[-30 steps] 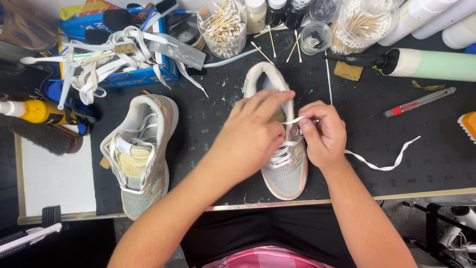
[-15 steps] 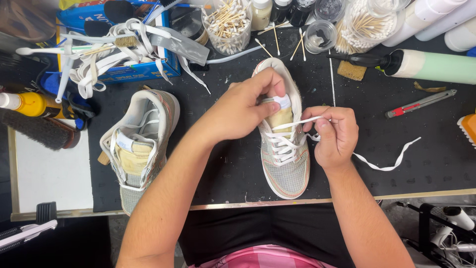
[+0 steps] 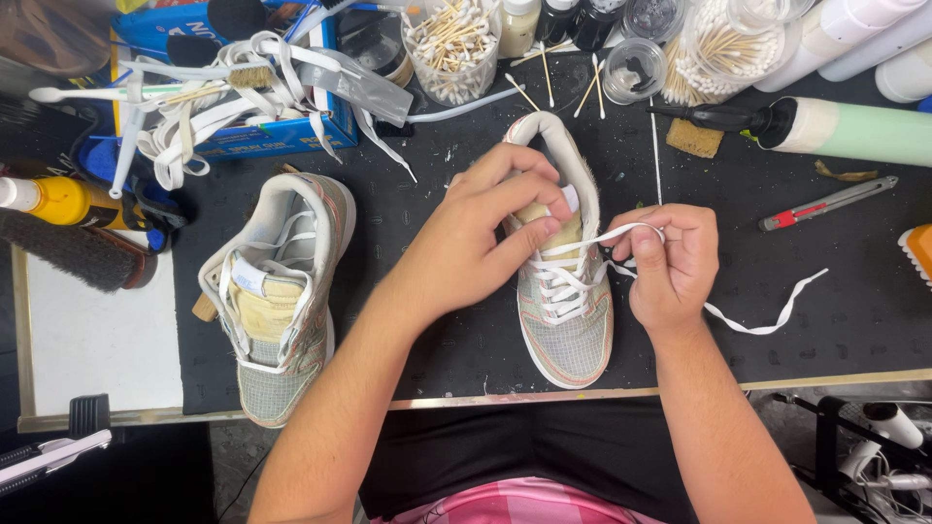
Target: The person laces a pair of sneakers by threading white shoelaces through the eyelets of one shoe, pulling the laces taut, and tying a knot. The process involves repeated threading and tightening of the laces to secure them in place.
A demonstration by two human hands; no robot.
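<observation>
A grey mesh sneaker (image 3: 568,320) with white laces lies on the black mat, toe toward me. My left hand (image 3: 476,233) grips its tongue and collar from the left side. My right hand (image 3: 672,264) pinches the white lace (image 3: 767,315) just right of the shoe and pulls it taut across the top eyelets; the loose end trails off to the right over the mat. A second matching sneaker (image 3: 277,291) lies to the left, with no hand on it.
Behind the shoes stand jars of cotton swabs (image 3: 451,39), small bottles and a blue box (image 3: 243,87) draped with laces and brushes. A green-white tube (image 3: 854,131) and a red utility knife (image 3: 825,202) lie right. A brush (image 3: 68,247) and yellow bottle (image 3: 58,199) lie left.
My left hand moved from over the shoe's middle up to the tongue. My right hand drew the lace out to the right.
</observation>
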